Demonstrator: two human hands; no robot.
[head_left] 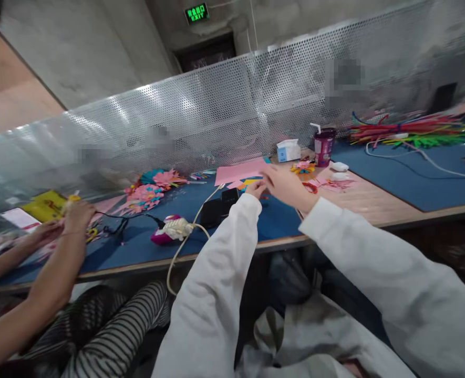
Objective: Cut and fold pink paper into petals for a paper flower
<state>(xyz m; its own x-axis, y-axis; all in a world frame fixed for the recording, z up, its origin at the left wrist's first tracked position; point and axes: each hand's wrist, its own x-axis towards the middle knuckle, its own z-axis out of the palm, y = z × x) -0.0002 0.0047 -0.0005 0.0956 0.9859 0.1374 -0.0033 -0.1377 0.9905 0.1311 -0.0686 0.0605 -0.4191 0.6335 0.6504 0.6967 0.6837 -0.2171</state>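
Note:
My left hand is over the blue mat just in front of a pink paper sheet, its fingers curled closed. What it pinches, if anything, is too small to make out. Close beside it on the right, my right hand is slightly raised, its fingers stretched toward the left hand and apart. I see nothing in it. Yellow and orange paper pieces lie behind my left hand. A black phone-like object and a black case rest to its left.
A power strip with a white cable is left of me. A purple cup, tissue pack, red tape roll and colourful stems stand right. Pink paper flowers lie left, near a co-worker's hands. A perforated screen stands behind.

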